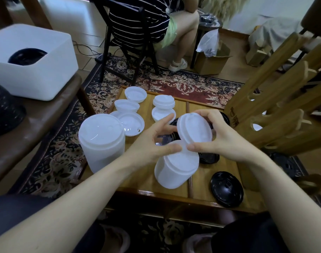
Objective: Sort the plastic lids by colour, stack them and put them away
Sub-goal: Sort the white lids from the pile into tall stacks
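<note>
Two stacks of white lids (102, 141); both hands' fingers (201, 114) grip one white lid (194, 131).

Low desk (201, 185) sits on the rug (64, 161). Tall lid stack (102, 141) at 9 o'clock on the desk; loose lids (130, 106) behind it at 11 o'clock. Shorter lid stack (176, 168) at centre, both hands (190, 141) above it, tilted lid (194, 130) between them. Single lid (226, 189) at 4 o'clock. Bin (31, 61) on a bench (33, 125) far at 10 o'clock. Chair (276, 99) at 2 o'clock.
</note>
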`<state>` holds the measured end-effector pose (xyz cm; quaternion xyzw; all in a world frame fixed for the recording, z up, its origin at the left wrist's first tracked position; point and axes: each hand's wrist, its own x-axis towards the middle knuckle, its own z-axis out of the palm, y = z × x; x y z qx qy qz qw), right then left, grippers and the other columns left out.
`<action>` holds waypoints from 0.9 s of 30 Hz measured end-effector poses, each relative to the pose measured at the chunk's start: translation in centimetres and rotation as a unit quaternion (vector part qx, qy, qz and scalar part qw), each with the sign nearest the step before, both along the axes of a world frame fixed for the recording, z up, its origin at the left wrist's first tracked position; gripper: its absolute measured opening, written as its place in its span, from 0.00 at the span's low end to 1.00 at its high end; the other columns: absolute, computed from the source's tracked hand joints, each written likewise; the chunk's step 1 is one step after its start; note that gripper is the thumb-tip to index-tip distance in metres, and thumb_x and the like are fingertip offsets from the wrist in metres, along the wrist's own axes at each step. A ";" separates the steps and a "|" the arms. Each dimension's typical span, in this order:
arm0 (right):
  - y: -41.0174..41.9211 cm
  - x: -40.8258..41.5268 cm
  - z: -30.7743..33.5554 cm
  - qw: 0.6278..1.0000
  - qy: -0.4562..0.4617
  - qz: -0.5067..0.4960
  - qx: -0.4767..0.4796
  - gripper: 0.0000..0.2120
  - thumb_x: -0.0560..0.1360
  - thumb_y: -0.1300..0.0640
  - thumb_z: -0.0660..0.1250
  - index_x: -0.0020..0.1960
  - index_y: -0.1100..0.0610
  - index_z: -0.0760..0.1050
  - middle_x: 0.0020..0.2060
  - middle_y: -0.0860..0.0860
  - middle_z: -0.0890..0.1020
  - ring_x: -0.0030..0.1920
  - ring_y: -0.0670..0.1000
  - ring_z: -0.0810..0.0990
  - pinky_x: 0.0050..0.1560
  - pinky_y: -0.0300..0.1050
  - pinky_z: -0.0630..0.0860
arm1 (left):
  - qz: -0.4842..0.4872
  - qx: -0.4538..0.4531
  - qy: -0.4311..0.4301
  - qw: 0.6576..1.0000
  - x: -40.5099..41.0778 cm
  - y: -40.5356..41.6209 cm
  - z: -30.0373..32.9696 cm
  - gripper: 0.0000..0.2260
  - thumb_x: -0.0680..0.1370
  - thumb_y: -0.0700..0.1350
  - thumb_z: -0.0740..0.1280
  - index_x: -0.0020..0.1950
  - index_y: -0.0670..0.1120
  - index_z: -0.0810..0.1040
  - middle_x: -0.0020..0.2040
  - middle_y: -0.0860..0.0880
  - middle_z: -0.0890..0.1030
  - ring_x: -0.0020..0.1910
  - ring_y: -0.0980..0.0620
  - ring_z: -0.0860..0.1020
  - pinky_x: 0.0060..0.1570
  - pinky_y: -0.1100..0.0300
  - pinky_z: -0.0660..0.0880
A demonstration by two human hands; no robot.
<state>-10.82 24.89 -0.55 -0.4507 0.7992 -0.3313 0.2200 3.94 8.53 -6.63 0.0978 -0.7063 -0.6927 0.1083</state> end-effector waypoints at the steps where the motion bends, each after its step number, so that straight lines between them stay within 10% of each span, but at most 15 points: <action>1: 0.6 -0.4 0.4 0.999 -0.012 0.022 0.020 0.39 0.63 0.46 0.80 0.68 0.45 0.65 0.64 0.42 0.67 0.65 0.35 0.67 0.59 0.31 0.67 | -0.038 -0.023 -0.024 0.999 0.1 0.0 -0.5 0.41 0.64 0.55 0.78 0.73 0.64 0.62 0.66 0.58 0.77 0.68 0.61 0.73 0.68 0.59 0.70; 13: 1.6 0.6 -1.0 0.966 -0.006 0.218 0.142 0.45 0.71 0.65 0.73 0.77 0.40 0.53 0.75 0.33 0.55 0.76 0.37 0.50 0.76 0.45 0.54 | -0.120 -0.022 -0.096 0.988 0.8 1.0 -2.7 0.42 0.60 0.52 0.82 0.68 0.68 0.64 0.68 0.63 0.73 0.69 0.63 0.70 0.73 0.52 0.67; 27: 0.2 1.7 -1.1 0.964 0.046 0.207 0.160 0.38 0.73 0.51 0.74 0.76 0.37 0.58 0.68 0.32 0.60 0.71 0.37 0.57 0.72 0.46 0.63 | -0.125 -0.025 -0.108 0.986 0.6 0.9 -3.1 0.43 0.59 0.51 0.81 0.71 0.61 0.66 0.65 0.64 0.76 0.68 0.64 0.71 0.70 0.59 0.68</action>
